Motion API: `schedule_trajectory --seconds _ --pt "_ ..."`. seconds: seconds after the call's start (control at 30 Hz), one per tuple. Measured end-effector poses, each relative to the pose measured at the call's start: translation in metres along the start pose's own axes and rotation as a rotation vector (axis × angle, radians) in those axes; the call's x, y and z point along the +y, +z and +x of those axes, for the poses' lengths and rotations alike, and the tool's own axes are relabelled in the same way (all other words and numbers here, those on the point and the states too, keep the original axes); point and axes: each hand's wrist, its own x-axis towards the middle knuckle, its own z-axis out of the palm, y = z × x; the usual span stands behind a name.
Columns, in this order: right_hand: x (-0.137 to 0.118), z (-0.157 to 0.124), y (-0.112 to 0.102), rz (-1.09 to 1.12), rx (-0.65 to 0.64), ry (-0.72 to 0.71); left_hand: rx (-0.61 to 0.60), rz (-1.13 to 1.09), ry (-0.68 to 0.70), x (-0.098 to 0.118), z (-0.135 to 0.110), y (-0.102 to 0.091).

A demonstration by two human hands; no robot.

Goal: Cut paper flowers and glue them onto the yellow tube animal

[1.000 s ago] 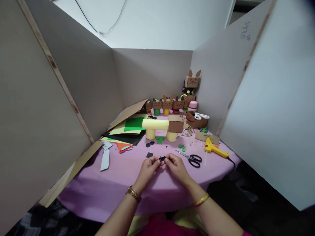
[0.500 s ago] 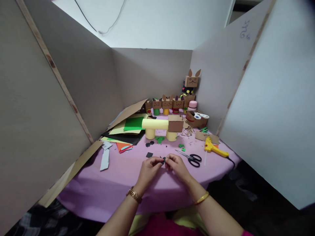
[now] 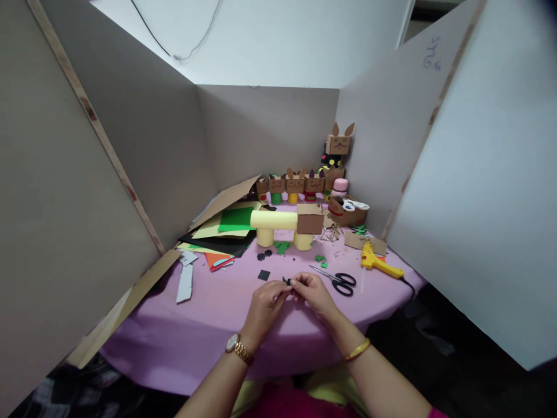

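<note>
Between the fingertips of my left hand (image 3: 266,305) and my right hand (image 3: 314,295) is a small piece of black paper (image 3: 288,281), pinched from both sides and partly hidden by the fingers. A flat black paper square (image 3: 264,275) lies just beyond my left hand. To the right of my right hand rest scissors (image 3: 337,280) with black handles, blades slightly apart. Behind the hands stands a figure of pale yellow paper tubes (image 3: 274,219) with a brown cardboard box (image 3: 310,219) at its right end.
A yellow glue gun (image 3: 380,262) with a cord lies at the right. Paper sheets (image 3: 237,219) are stacked at the left. Several cardboard animal figures (image 3: 295,184) line the back, beside a box (image 3: 348,212) holding white scissors. Green paper scraps (image 3: 282,248) litter the middle. Tall panels (image 3: 270,128) enclose the table.
My left hand has turned at the wrist, so the watch face now shows. Both hands still pinch the black paper in nearly the same place.
</note>
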Motion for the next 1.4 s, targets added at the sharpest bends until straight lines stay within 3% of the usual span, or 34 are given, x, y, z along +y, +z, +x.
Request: schedule_trajectory --seconds 0.63,0.83,1.07,1.4 --pt "0.001 -0.001 -0.001 0.028 -0.064 0.040 0.015 0.013 -0.013 0.002 -0.002 -0.001" --pt "0.002 -0.002 -0.002 0.047 -0.057 0.000 0.018 -0.055 -0.089 0.005 0.002 -0.003" --pt "0.001 -0.002 0.000 0.063 -0.062 -0.001 0.102 -0.149 -0.275 -0.005 0.006 -0.002" --pt "-0.001 -0.002 0.001 0.038 -0.032 0.039 0.069 -0.185 -0.256 0.002 0.005 -0.002"
